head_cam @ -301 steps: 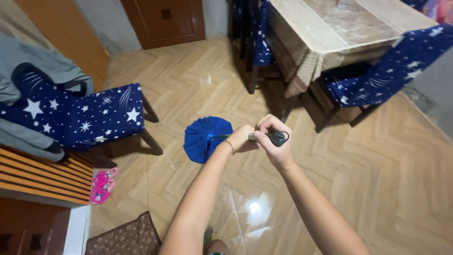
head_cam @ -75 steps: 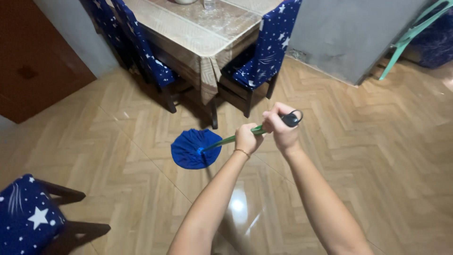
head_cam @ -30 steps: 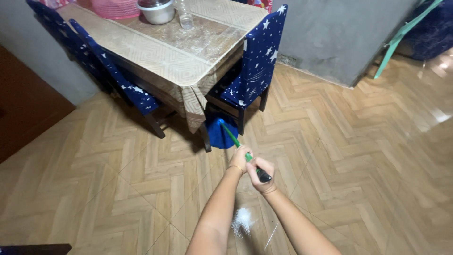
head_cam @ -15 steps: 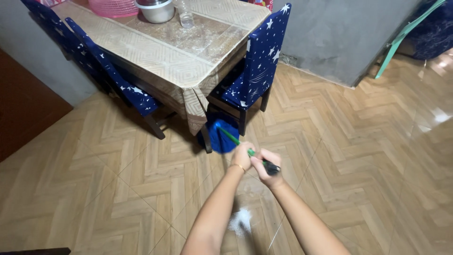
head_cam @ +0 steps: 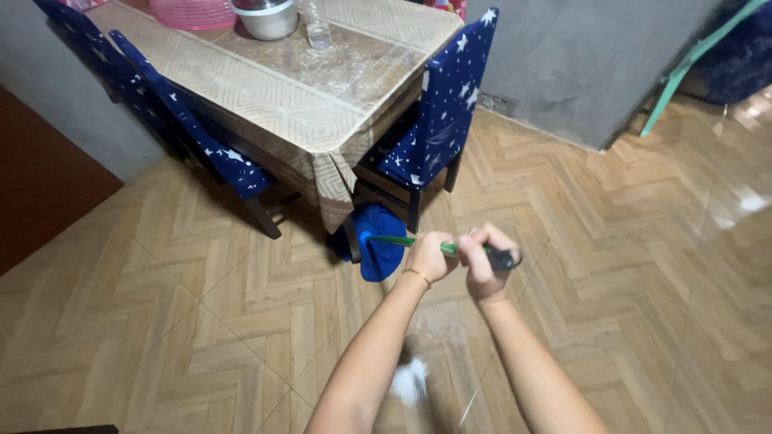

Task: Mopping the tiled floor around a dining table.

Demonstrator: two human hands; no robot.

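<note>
Both my hands grip the green handle of a mop. My left hand is wrapped round the handle lower down, and my right hand holds it near its black end. The blue mop head lies on the tiled floor against the table leg, just under the corner of the table and beside the near chair with a blue star-patterned cover.
Two more star-covered chairs stand along the table's left side. On the table are a pink basin, a pot and a glass. A grey wall runs behind; a brown cabinet is at left.
The mop head has moved from the open floor to the table corner by the chair over the last seconds. In the last half second it slid slightly left under the table edge.
</note>
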